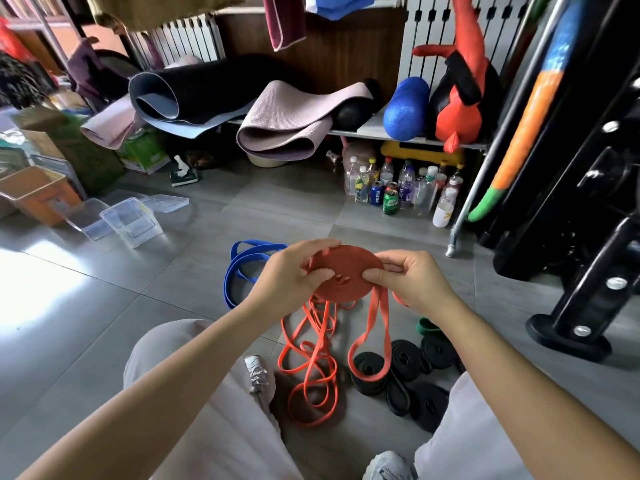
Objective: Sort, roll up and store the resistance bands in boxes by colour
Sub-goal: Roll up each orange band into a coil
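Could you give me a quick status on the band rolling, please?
Left grip and right grip pinch orange roll. Orange tail hangs loose, more tangled on floor. Blue band unrolled behind; clear boxes off left. Nothing in way.

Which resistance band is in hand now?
The orange flat rubber band: left hand and right hand grip its coil. The blue flat bands lie loose, the black bands rolled.

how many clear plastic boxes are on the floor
2. One clear box sits beside the orange bin, the second clear box just right of it. More may be hidden among the clutter.
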The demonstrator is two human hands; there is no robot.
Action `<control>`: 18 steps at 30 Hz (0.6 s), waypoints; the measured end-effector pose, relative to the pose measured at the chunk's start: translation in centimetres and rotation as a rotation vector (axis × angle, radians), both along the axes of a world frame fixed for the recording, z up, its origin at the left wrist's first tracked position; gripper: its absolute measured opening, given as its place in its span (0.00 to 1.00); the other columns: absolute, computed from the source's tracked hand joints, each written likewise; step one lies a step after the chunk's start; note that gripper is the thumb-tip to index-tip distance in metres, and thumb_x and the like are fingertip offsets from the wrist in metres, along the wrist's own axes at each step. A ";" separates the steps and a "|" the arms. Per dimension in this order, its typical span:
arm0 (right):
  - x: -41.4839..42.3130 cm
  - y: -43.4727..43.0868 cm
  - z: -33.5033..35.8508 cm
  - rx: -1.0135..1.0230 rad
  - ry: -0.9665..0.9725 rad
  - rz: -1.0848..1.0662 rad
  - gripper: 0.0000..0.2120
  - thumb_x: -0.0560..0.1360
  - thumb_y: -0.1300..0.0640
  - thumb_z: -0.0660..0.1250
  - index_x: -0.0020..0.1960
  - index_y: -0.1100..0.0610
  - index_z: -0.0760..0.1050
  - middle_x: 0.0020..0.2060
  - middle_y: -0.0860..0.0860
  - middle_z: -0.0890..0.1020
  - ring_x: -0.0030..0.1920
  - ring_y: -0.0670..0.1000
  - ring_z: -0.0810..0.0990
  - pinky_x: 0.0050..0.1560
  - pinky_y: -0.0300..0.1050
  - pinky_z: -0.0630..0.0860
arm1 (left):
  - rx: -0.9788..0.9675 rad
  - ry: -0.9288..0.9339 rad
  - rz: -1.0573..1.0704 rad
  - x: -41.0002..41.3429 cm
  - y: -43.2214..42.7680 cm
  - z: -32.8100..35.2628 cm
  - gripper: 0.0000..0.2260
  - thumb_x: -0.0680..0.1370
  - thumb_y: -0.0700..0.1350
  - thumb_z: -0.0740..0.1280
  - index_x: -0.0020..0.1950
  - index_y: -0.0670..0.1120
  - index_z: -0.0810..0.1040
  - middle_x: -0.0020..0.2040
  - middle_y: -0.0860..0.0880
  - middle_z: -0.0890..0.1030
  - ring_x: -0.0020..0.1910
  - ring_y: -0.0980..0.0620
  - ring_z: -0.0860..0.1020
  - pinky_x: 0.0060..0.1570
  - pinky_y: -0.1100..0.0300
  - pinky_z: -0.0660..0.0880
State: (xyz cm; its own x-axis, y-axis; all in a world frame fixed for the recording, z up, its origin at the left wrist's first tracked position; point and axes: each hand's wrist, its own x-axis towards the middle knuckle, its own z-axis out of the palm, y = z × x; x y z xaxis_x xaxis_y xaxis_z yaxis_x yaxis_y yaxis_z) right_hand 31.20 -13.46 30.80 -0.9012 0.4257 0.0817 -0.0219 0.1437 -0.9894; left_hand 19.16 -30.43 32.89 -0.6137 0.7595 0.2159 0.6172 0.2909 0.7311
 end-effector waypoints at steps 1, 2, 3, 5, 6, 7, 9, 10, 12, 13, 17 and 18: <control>0.1 0.1 0.1 0.009 -0.013 0.019 0.12 0.65 0.64 0.74 0.47 0.54 0.81 0.36 0.43 0.85 0.40 0.43 0.84 0.42 0.34 0.77 | -0.038 0.047 -0.018 0.2 -0.1 0.0 0.19 0.74 0.41 0.70 0.63 0.53 0.75 0.57 0.53 0.79 0.53 0.51 0.78 0.56 0.55 0.75; 0.1 0.1 0.4 0.031 -0.035 0.041 0.12 0.66 0.66 0.74 0.48 0.56 0.81 0.35 0.42 0.84 0.39 0.41 0.83 0.41 0.32 0.77 | -0.097 0.122 -0.043 0.3 -0.2 0.1 0.18 0.74 0.42 0.70 0.63 0.52 0.73 0.58 0.53 0.78 0.54 0.50 0.78 0.55 0.55 0.76; 0.1 0.1 0.5 0.075 -0.058 0.064 0.12 0.67 0.67 0.73 0.47 0.54 0.82 0.34 0.41 0.84 0.39 0.41 0.83 0.41 0.32 0.76 | -0.161 0.205 -0.067 0.5 -0.3 0.3 0.19 0.74 0.45 0.69 0.64 0.52 0.72 0.59 0.52 0.78 0.54 0.50 0.78 0.54 0.54 0.76; -0.1 -0.2 0.7 0.201 -0.104 0.090 0.13 0.67 0.65 0.75 0.43 0.48 0.81 0.34 0.40 0.84 0.40 0.41 0.83 0.44 0.36 0.78 | -0.241 0.352 -0.127 0.6 -0.2 0.9 0.22 0.74 0.49 0.69 0.67 0.53 0.68 0.60 0.53 0.77 0.54 0.51 0.78 0.51 0.52 0.77; -0.2 -0.4 0.9 0.256 -0.120 0.095 0.13 0.67 0.63 0.75 0.42 0.45 0.81 0.34 0.40 0.84 0.40 0.42 0.84 0.46 0.39 0.78 | -0.263 0.402 -0.164 0.7 0.0 1.1 0.24 0.75 0.49 0.68 0.69 0.56 0.65 0.60 0.54 0.77 0.55 0.51 0.78 0.50 0.52 0.77; -0.4 -0.6 0.9 0.280 -0.120 0.099 0.13 0.66 0.62 0.76 0.41 0.44 0.81 0.35 0.41 0.84 0.41 0.43 0.84 0.48 0.41 0.79 | -0.300 0.438 -0.198 0.7 0.2 1.2 0.25 0.76 0.49 0.67 0.71 0.58 0.64 0.60 0.54 0.77 0.55 0.51 0.78 0.50 0.52 0.77; -0.5 -0.9 1.0 0.266 -0.090 0.111 0.13 0.66 0.63 0.76 0.42 0.45 0.82 0.37 0.42 0.84 0.42 0.43 0.84 0.49 0.41 0.79 | -0.376 0.464 -0.231 0.7 0.5 1.6 0.24 0.77 0.46 0.64 0.72 0.60 0.64 0.60 0.54 0.77 0.56 0.51 0.77 0.51 0.54 0.75; -0.5 -1.0 1.1 0.235 -0.079 0.113 0.13 0.66 0.64 0.75 0.42 0.46 0.82 0.37 0.42 0.85 0.42 0.43 0.83 0.48 0.39 0.79 | -0.386 0.445 -0.233 0.6 0.5 1.8 0.23 0.77 0.44 0.63 0.71 0.59 0.66 0.59 0.54 0.78 0.56 0.51 0.77 0.51 0.56 0.74; -0.6 -0.9 1.0 0.187 -0.083 0.107 0.13 0.66 0.64 0.75 0.42 0.48 0.81 0.36 0.42 0.85 0.41 0.42 0.83 0.47 0.38 0.79 | -0.356 0.400 -0.227 0.2 0.3 2.0 0.22 0.77 0.43 0.63 0.70 0.58 0.68 0.56 0.54 0.78 0.54 0.52 0.77 0.51 0.58 0.73; -0.6 -0.6 0.7 0.191 -0.105 0.095 0.12 0.65 0.64 0.76 0.42 0.48 0.81 0.36 0.43 0.85 0.41 0.43 0.83 0.48 0.39 0.79 | -0.335 0.388 -0.215 0.0 0.1 2.1 0.22 0.77 0.43 0.64 0.69 0.57 0.69 0.56 0.54 0.79 0.53 0.53 0.77 0.51 0.59 0.73; 0.3 0.7 -2.1 0.152 -0.221 0.029 0.09 0.67 0.64 0.75 0.39 0.49 0.82 0.35 0.48 0.85 0.39 0.47 0.82 0.49 0.47 0.78 | -0.231 0.351 -0.129 -1.0 -0.7 2.7 0.20 0.77 0.42 0.66 0.68 0.54 0.72 0.48 0.56 0.77 0.45 0.56 0.74 0.46 0.64 0.69; 0.6 0.8 -3.0 0.147 -0.243 0.018 0.10 0.68 0.64 0.74 0.38 0.49 0.81 0.34 0.47 0.84 0.37 0.45 0.82 0.49 0.45 0.78 | -0.191 0.329 -0.107 -1.2 -0.9 3.1 0.20 0.76 0.42 0.67 0.68 0.54 0.73 0.46 0.57 0.76 0.45 0.56 0.73 0.47 0.64 0.69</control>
